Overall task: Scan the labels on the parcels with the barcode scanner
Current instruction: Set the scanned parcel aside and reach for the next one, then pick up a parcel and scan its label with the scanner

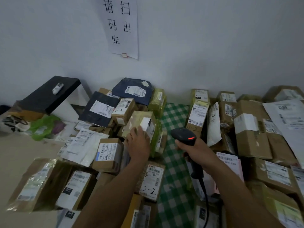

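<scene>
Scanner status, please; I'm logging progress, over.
Right hand grips barcode scanner, red light on. Left hand holds tilted tape-wrapped parcel, white label showing. Nothing between them.

From where I stand I count one barcode scanner [184, 134], two hands, a left hand [139, 145] and a right hand [192, 149], one green plastic bag [43, 125], one paper sign [120, 27] on the wall [213, 46], and well over twenty parcels [108, 153] (two of them dark blue mailer bags [134, 97]) heaped in two piles on one checked tablecloth [174, 116].
</scene>
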{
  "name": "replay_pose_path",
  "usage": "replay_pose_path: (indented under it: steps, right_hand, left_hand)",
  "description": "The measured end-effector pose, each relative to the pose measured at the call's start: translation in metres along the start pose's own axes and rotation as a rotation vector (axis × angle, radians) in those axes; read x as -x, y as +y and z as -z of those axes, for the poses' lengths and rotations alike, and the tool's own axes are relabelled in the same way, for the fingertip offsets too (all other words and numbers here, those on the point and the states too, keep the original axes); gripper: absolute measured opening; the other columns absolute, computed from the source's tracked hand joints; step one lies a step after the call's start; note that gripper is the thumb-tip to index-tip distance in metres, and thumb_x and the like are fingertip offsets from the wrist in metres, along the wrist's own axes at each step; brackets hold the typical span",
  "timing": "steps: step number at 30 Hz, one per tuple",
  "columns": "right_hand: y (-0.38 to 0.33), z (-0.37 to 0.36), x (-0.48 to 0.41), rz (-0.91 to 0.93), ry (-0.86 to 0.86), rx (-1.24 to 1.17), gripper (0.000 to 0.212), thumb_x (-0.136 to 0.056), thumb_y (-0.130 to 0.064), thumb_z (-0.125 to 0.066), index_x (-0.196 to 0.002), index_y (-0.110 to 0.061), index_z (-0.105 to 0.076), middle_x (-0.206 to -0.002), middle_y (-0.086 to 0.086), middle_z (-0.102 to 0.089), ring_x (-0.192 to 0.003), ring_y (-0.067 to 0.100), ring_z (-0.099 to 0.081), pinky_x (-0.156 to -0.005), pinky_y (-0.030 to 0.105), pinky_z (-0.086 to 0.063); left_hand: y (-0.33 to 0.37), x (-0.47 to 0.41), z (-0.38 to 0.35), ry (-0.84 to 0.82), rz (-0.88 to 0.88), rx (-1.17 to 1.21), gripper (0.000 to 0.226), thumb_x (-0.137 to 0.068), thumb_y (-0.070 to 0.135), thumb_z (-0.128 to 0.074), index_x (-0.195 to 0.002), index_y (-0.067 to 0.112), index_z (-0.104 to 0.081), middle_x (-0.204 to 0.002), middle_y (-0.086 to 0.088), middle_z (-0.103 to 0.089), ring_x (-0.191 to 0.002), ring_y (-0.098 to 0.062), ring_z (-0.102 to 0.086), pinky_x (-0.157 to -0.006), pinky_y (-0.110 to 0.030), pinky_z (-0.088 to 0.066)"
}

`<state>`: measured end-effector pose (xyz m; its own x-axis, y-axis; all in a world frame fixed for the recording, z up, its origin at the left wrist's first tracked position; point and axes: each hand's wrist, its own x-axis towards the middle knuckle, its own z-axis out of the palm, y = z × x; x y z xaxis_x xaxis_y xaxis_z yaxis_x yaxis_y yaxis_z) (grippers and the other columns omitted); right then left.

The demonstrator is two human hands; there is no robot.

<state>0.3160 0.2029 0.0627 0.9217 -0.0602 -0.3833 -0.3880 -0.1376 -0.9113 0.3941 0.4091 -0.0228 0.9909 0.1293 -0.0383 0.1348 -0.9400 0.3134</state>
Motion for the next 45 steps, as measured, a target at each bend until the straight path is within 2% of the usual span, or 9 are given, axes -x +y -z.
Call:
replay_pose_path:
  steps: [6,10,14,18,23,26,33,38,45]
  right_hand:
    - [0.02,0.026,-0.002,-0.076,0.093,-0.094,0.023,-0.092,-0.035,-0.076,-0.114,-0.028,-0.071,-0.09,0.001,-0.079,-0.071,0.015,-0.068,-0.067,0.032,-0.054]
    - [0.027,0.052,0.0,-0.111,0.205,-0.136,0.017,-0.094,-0.032,-0.073,-0.109,-0.024,-0.071,-0.089,-0.001,-0.077,-0.066,0.012,-0.067,-0.064,0.031,-0.052]
    - [0.037,0.075,0.003,-0.15,0.275,-0.144,0.018,-0.096,-0.032,-0.072,-0.111,-0.023,-0.071,-0.094,0.002,-0.076,-0.069,0.014,-0.066,-0.067,0.033,-0.053]
    - [0.048,0.086,0.002,-0.182,0.314,-0.176,0.025,-0.094,-0.034,-0.074,-0.116,-0.022,-0.072,-0.094,0.0,-0.078,-0.076,0.017,-0.069,-0.071,0.034,-0.053]
    - [0.054,0.09,0.003,-0.202,0.322,-0.179,0.027,-0.094,-0.034,-0.074,-0.116,-0.018,-0.072,-0.093,0.001,-0.079,-0.083,0.022,-0.073,-0.074,0.035,-0.058]
    - [0.051,0.089,0.004,-0.199,0.324,-0.179,0.024,-0.094,-0.033,-0.074,-0.112,-0.017,-0.073,-0.09,0.0,-0.078,-0.078,0.02,-0.071,-0.072,0.034,-0.057]
    - [0.017,0.08,0.01,-0.073,0.3,-0.218,0.018,-0.096,-0.033,-0.07,-0.108,-0.02,-0.073,-0.092,0.003,-0.078,-0.076,0.016,-0.068,-0.071,0.031,-0.054]
    - [-0.021,0.064,0.01,0.012,0.214,-0.272,0.019,-0.097,-0.029,-0.069,-0.116,-0.025,-0.07,-0.086,0.004,-0.077,-0.065,0.011,-0.063,-0.061,0.027,-0.052]
    - [-0.039,0.051,0.017,-0.005,0.165,-0.239,0.023,-0.097,-0.03,-0.071,-0.117,-0.019,-0.071,-0.078,0.003,-0.073,-0.063,0.014,-0.059,-0.057,0.027,-0.05]
  left_hand:
    - [0.045,-0.008,-0.005,0.055,-0.224,0.207,0.068,-0.097,0.043,-0.061,-0.156,0.024,-0.033,-0.163,-0.011,-0.025,-0.151,-0.032,-0.019,-0.122,-0.05,-0.022]
    - [0.11,-0.016,-0.025,-0.243,-0.272,0.497,0.061,-0.098,0.038,-0.066,-0.152,0.021,-0.043,-0.158,-0.004,-0.036,-0.146,-0.024,-0.034,-0.118,-0.038,-0.034]
    - [0.159,-0.025,-0.037,-0.493,-0.163,0.775,0.012,-0.095,0.021,-0.07,-0.099,0.029,-0.062,-0.105,0.007,-0.064,-0.103,-0.016,-0.062,-0.091,-0.03,-0.052]
    - [0.167,-0.036,-0.063,-0.632,-0.182,0.826,0.029,-0.091,0.008,-0.072,-0.086,0.033,-0.059,-0.098,0.005,-0.067,-0.094,-0.014,-0.065,-0.091,-0.035,-0.052]
    - [0.156,-0.047,-0.094,-0.653,-0.117,0.937,0.041,-0.088,0.006,-0.077,-0.119,0.027,-0.062,-0.118,0.0,-0.067,-0.115,-0.022,-0.064,-0.093,-0.034,-0.054]
    - [0.151,-0.05,-0.097,-0.595,-0.048,1.02,0.055,-0.088,0.004,-0.077,-0.139,0.011,-0.058,-0.117,0.002,-0.065,-0.108,-0.015,-0.062,-0.071,-0.014,-0.053]
    - [0.122,-0.034,-0.085,-0.403,-0.048,1.124,0.053,-0.088,0.017,-0.078,-0.137,0.03,-0.063,-0.12,0.012,-0.074,-0.111,-0.011,-0.07,-0.09,-0.036,-0.061]
    - [0.11,-0.011,-0.065,-0.277,-0.083,1.2,0.049,-0.088,0.005,-0.077,-0.129,0.03,-0.065,-0.1,0.021,-0.076,-0.096,0.001,-0.072,-0.078,-0.018,-0.058]
    - [0.103,0.0,-0.049,-0.229,-0.073,1.198,0.05,-0.085,0.015,-0.08,-0.127,0.04,-0.068,-0.109,0.012,-0.077,-0.102,-0.013,-0.074,-0.089,-0.044,-0.061]
